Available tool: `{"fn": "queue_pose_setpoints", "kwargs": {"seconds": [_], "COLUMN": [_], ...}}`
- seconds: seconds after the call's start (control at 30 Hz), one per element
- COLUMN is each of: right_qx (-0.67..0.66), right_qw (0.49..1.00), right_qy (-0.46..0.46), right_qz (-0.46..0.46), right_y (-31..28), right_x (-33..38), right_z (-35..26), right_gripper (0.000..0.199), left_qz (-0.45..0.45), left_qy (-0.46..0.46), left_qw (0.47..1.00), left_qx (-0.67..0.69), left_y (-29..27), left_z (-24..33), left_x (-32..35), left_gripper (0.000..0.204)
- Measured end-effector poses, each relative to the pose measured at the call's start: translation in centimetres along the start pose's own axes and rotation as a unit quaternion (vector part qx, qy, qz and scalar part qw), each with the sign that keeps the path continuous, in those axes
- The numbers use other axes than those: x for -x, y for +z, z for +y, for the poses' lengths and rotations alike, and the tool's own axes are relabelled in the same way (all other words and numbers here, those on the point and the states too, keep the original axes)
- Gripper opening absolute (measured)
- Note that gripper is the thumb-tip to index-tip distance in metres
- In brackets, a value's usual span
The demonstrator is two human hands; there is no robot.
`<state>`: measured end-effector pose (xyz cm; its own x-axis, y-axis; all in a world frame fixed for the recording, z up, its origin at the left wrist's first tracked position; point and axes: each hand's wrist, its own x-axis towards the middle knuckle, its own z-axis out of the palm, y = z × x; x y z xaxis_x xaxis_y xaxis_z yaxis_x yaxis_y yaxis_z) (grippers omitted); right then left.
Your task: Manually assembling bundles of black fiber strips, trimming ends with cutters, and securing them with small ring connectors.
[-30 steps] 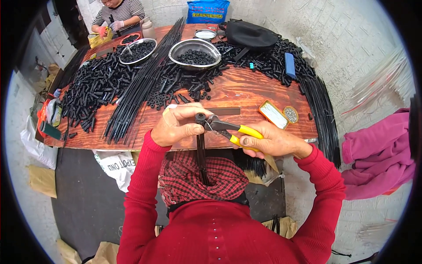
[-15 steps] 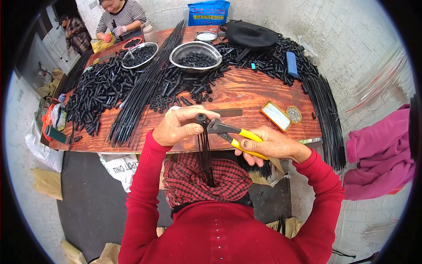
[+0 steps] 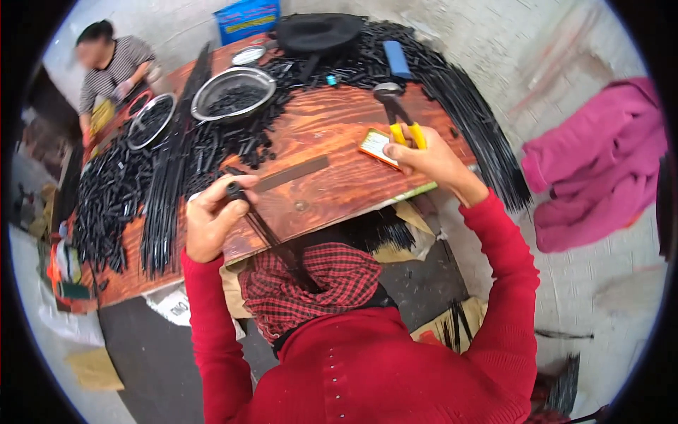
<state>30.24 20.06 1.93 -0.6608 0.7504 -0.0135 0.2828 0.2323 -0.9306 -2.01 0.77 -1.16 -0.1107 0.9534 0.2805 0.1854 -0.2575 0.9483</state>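
Note:
My left hand (image 3: 212,219) is closed round the ring-shaped black head of a folded umbrella frame (image 3: 265,232), its thumb and fingers on either side. The frame's thin dark ribs slant down to my lap, onto a red-and-black checked cloth (image 3: 332,272). In my right hand (image 3: 431,162) is a pair of pliers (image 3: 397,112) with yellow handles, its dark jaws pointing away over the table, apart from the frame. Just beside that hand lies an orange-rimmed rectangular tin (image 3: 374,144) with pale contents, partly covered by the fingers.
A dark flat bar (image 3: 293,174) lies on the wooden table (image 3: 332,116). Further back are metal bowls (image 3: 268,83) of black parts, heaped black tubes (image 3: 116,194), long rods (image 3: 168,169), a blue block (image 3: 397,59) and a black bag (image 3: 318,34). A co-worker (image 3: 113,67) sits at the far left.
My right hand has carried the pliers away from the frame's head, out to the right over the tin. My left hand still holds the frame, now tilted. The whole view has turned.

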Motion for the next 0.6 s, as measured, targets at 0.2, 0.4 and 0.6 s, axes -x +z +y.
{"fn": "queue_pose_setpoints", "kwargs": {"seconds": [0.2, 0.4, 0.6], "right_qx": [0.355, 0.449, 0.368], "right_qw": [0.922, 0.867, 0.859], "right_qy": [0.024, 0.051, 0.137], "right_qz": [0.154, 0.209, 0.328], "right_y": [-3.6, -3.8, -10.3], "right_x": [-2.5, -3.2, -3.1], "right_z": [11.6, 15.2, 17.8], "right_gripper": [0.028, 0.025, 0.028], "left_qz": [0.0, 0.025, 0.041], "left_qy": [0.011, -0.02, 0.0], "left_qw": [0.999, 0.999, 0.999], "left_qx": [0.035, -0.015, 0.013], "left_y": [1.2, 0.5, -0.2], "left_z": [-0.2, -0.3, -1.7], "left_x": [-0.9, -0.2, -0.6], "left_gripper": [0.04, 0.036, 0.05]}}
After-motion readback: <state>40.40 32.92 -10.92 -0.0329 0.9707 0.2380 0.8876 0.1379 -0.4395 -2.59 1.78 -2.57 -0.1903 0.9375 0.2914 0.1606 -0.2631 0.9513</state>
